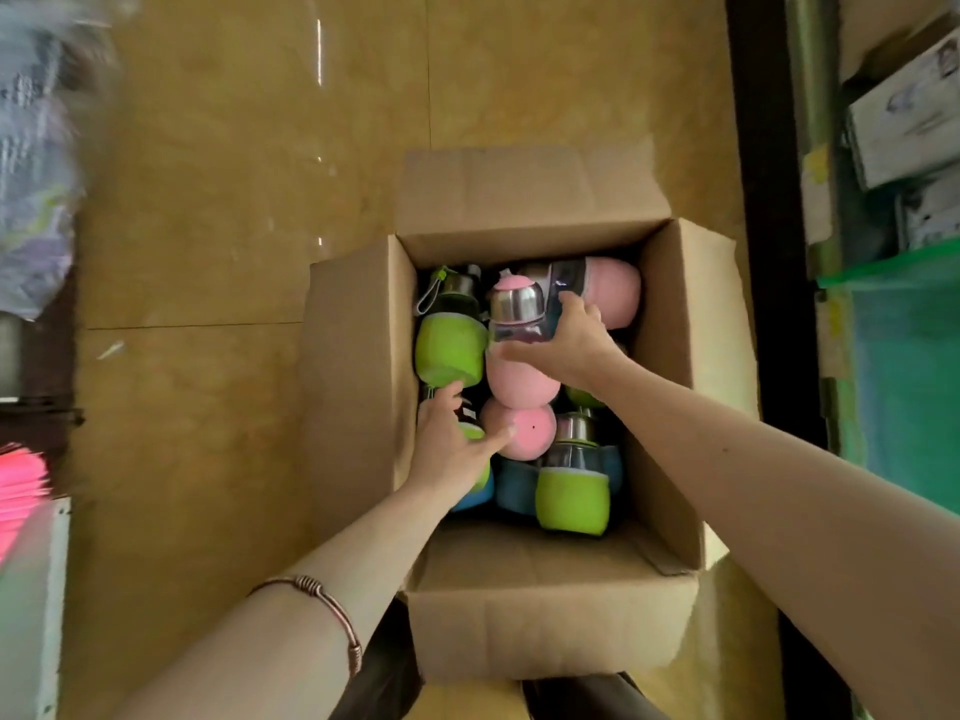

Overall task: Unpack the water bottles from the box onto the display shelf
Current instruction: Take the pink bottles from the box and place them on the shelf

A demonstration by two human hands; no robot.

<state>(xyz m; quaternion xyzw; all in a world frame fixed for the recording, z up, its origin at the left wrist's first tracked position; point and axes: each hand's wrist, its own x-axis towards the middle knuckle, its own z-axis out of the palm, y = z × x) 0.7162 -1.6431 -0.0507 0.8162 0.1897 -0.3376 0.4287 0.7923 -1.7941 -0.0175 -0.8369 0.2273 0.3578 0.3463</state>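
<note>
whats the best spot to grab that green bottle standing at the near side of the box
Grip the green bottle at its clear neck just under the steel cap, coming straight down from above. It stands upright with the cap on top and free, while its wide green sleeve is wedged among neighbouring bottles and the box wall.

We see warm, even indoor light; the floor carries thin white glare streaks near its far edge. The box interior sits in deep shadow. Left margin smears with motion blur; shelf goods at right look soft. Wide-angle stretch bows the edges and lengthens both forearms.
</note>
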